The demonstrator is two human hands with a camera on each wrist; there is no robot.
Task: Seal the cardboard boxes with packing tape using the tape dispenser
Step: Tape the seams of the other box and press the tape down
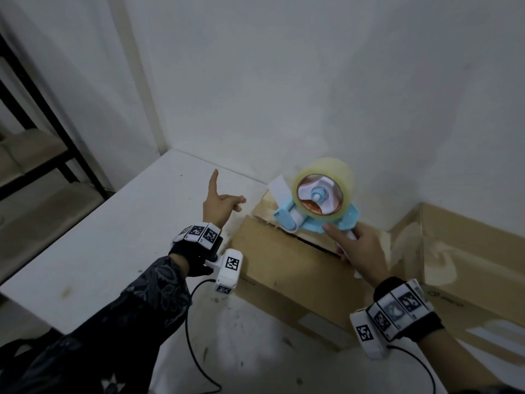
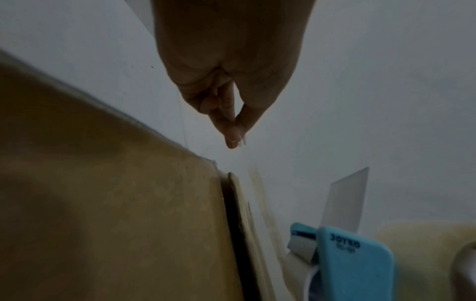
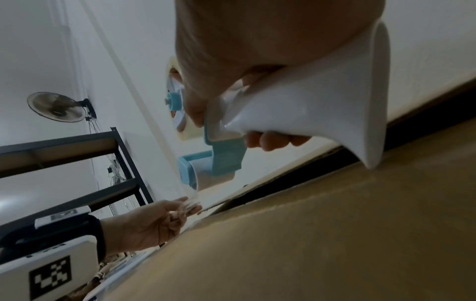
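Observation:
A brown cardboard box (image 1: 284, 265) lies on the white table (image 1: 113, 237) against the wall, with a dark gap showing between its top flaps (image 1: 312, 243). My right hand (image 1: 360, 251) grips the white handle of a blue tape dispenser (image 1: 321, 221) that carries a clear tape roll (image 1: 326, 172). It holds the dispenser just above the box's far edge. Left of that, my left hand (image 1: 224, 203) pinches the clear tape end (image 3: 192, 201) between thumb and fingers, with the index finger pointing up. In the left wrist view the pinching fingertips (image 2: 233, 132) hover beyond the box corner (image 2: 103, 203).
A second, larger cardboard box (image 1: 468, 265) stands at the right, close to the first. The white wall rises right behind both. A black metal shelf (image 1: 42, 123) stands left of the table, and a wall fan (image 3: 56, 107) hangs above it. Cables trail from both wrist units.

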